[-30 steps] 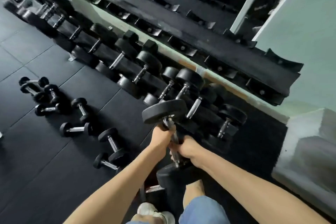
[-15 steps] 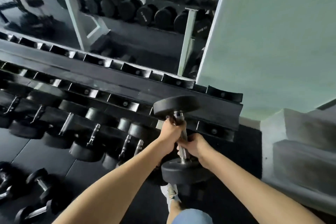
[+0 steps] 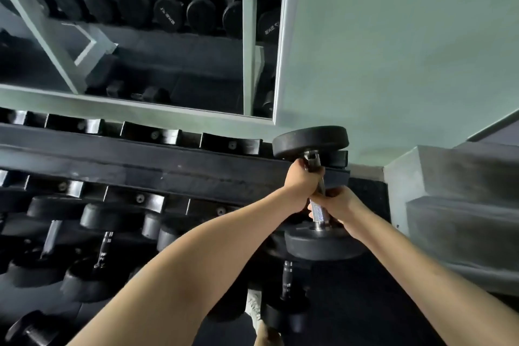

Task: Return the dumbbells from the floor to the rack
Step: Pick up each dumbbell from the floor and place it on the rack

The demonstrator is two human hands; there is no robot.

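Observation:
A large black dumbbell (image 3: 323, 244) with a chrome handle hangs over the right end of the rack's top shelf (image 3: 146, 166). My left hand (image 3: 302, 180) grips the handle's upper part and my right hand (image 3: 338, 202) grips it lower down. The far head lies on or just above the rearmost right cradle; the near head is level with the shelf's front edge. Empty black cradles (image 3: 230, 144) run leftward along the top shelf.
The lower shelf holds several black dumbbells (image 3: 109, 216). Another dumbbell (image 3: 285, 314) lies on the black floor below my hands, beside my shoe (image 3: 254, 309). A mirror (image 3: 140, 36) stands behind the rack; a pale green wall (image 3: 393, 50) and grey steps (image 3: 463, 205) are to the right.
Both hands have carried the dumbbell up from near the floor and rightward to the right end of the top shelf. My view has tilted up toward the mirror.

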